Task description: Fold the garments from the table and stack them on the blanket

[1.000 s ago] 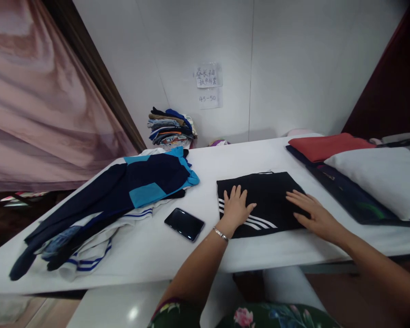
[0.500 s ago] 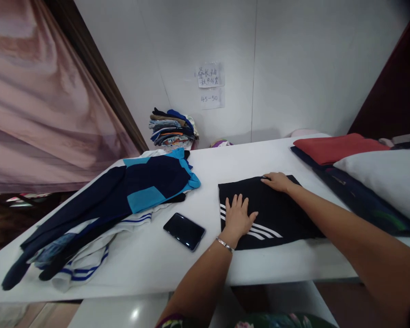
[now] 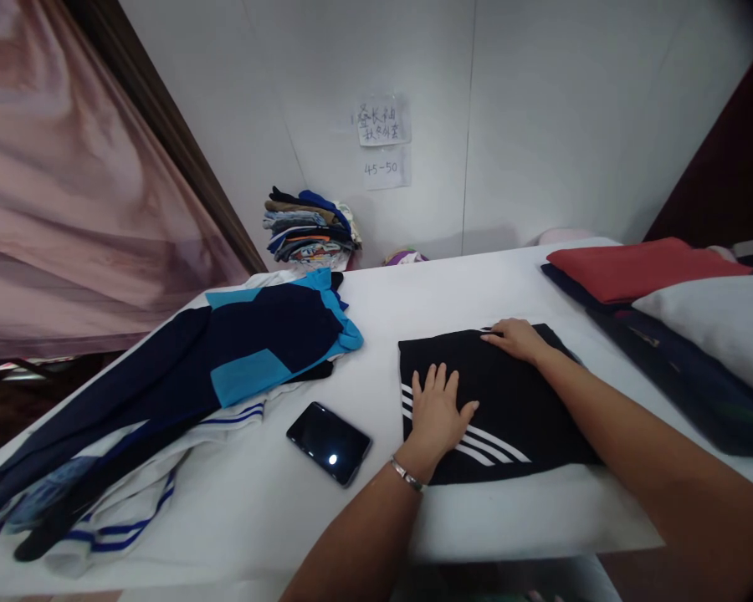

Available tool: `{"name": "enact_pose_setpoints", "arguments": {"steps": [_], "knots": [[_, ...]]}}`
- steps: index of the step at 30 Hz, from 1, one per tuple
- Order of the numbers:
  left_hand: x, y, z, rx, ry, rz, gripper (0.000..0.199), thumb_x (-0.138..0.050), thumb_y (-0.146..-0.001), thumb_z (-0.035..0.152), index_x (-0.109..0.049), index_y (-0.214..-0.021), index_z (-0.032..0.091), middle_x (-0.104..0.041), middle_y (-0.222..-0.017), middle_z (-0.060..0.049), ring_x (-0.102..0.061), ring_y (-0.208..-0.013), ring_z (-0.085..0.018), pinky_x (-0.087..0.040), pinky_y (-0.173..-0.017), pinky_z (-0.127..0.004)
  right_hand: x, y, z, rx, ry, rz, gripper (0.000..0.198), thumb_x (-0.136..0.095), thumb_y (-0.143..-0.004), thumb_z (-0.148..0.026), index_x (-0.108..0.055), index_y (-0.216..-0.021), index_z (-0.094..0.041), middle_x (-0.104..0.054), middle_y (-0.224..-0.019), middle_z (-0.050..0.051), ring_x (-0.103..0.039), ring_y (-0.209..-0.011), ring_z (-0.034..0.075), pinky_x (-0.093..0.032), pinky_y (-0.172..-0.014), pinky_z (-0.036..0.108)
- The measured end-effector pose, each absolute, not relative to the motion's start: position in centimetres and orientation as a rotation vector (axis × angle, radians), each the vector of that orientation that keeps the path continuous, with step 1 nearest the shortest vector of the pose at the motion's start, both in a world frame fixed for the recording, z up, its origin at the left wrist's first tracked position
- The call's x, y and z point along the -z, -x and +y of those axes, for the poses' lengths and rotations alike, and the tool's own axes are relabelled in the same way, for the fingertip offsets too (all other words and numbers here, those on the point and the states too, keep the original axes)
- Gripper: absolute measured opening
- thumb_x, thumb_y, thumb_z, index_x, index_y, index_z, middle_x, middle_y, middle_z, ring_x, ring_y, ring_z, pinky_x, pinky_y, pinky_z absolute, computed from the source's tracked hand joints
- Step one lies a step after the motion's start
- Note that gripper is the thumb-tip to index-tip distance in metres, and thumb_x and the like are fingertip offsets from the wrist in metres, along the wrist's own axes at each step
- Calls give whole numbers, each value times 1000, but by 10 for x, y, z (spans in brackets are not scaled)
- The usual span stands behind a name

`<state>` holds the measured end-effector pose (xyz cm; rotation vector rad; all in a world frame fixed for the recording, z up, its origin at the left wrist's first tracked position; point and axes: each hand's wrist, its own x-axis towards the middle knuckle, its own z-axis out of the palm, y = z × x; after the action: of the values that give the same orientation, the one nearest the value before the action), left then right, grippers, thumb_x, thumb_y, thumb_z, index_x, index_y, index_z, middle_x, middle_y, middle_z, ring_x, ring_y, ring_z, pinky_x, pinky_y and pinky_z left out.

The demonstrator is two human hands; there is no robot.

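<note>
A folded black garment (image 3: 508, 410) with white stripes lies flat on the white table in front of me. Spread over its left part, near the stripes, is my left hand (image 3: 439, 411), palm down and fingers apart. My right hand (image 3: 518, 339) rests on the garment's far edge, fingers stretched out to the left. Neither hand grips the cloth. A black phone (image 3: 330, 443) lies on the table just left of the garment, its dark screen facing up.
On the left, long-sleeved navy and light-blue clothing (image 3: 269, 326) lies spread over white pieces with blue stripes (image 3: 131, 518). A folded clothes stack (image 3: 310, 226) stands by the wall. To the right are red (image 3: 640, 269), dark (image 3: 671, 359) and white (image 3: 721, 313) folded pieces. Paper signs (image 3: 384, 138) hang behind.
The camera view has tilted slightly down and closer. Both hands stay on the black garment in nearly the same places, and a light reflection now shows on the phone.
</note>
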<state>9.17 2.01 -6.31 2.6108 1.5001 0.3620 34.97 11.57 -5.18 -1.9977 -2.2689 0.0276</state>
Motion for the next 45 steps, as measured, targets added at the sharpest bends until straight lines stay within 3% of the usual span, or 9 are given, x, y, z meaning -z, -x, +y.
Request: {"name": "enact_pose_setpoints", "arguments": {"steps": [5, 10, 15, 19, 23, 27, 32, 39, 45], "knots": [[57, -86, 24, -365, -2581, 1444, 62, -40, -93, 57, -43, -143, 20, -40, -152, -10, -30, -142, -27, -17, -118, -55, 59, -352, 116, 7, 1958, -2252, 47, -40, -94, -54, -74, -96, -22, -69, -100, 9, -60, -93, 24, -42, -77, 33], [26, -84, 58, -416, -2485, 1591, 55, -41, -96, 45, -43, -143, 17, -38, -153, -11, -35, -140, -25, -31, -114, -42, 62, -355, 115, 26, 1848, -2226, 42, -42, -94, -51, -74, -93, -22, -67, -100, 8, -57, -94, 24, -41, -80, 34], [17, -93, 112, -322, -2524, 1638, 37, -40, -99, 31, -53, -133, 23, -51, -144, -6, -37, -138, -23, -26, -114, -46, 61, -356, 114, 2, 1788, -2202, 39, -43, -94, -48, -72, -92, -22, -67, -102, 9, -55, -97, 25, -41, -84, 36], [32, -99, 133, -207, -2460, 1673, 32, -42, -98, 32, -60, -122, 20, -62, -129, -8, -49, -126, -23, -31, -109, -43, 65, -358, 115, -73, 1771, -2157, 34, -46, -93, -45, -70, -95, -22, -66, -108, 9, -55, -105, 26, -39, -89, 38], [36, -100, 140, -263, -2450, 1742, 31, -47, -96, 38, -66, -112, 19, -66, -116, -8, -56, -112, -22, -35, -102, -36, 69, -360, 118, -105, 1763, -2124, 31, -43, -94, -42, -68, -91, -22, -67, -107, 8, -54, -110, 25, -30, -101, 44], [29, -100, 145, -279, -2453, 1703, 30, -45, -97, 36, -70, -99, 20, -69, -106, -7, -59, -104, -20, -38, -95, -32, 69, -359, 119, -108, 1772, -2105, 34, -39, -95, -43, -66, -91, -22, -69, -94, 7, -58, -101, 23, -20, -108, 49], [25, -98, 150, -279, -2416, 1671, 35, -42, -98, 39, -71, -89, 21, -72, -98, -4, -62, -93, -18, -40, -87, -29, 65, -358, 119, -88, 1783, -2100, 37, -36, -97, -44, -66, -95, -22, -72, -92, 6, -61, -90, 21, -27, -104, 42], [39, -103, 153, -203, -2318, 1778, 34, -43, -96, 42, -70, -89, 22, -74, -97, -6, -64, -93, -20, -41, -85, -31, 67, -354, 120, -6, 1993, -2010, 48, -36, -95, -51, -63, -121, -21, -68, -112, 13, -59, -104, 28, -39, -88, 40], [35, -108, 150, -242, -2330, 1799, 31, -43, -96, 38, -68, -105, 21, -72, -107, -8, -63, -104, -23, -41, -94, -36, 64, -349, 118, 45, 2100, -2012, 44, -36, -96, -44, -72, -98, -20, -67, -107, 14, -55, -104, 29, -40, -85, 40]]}}
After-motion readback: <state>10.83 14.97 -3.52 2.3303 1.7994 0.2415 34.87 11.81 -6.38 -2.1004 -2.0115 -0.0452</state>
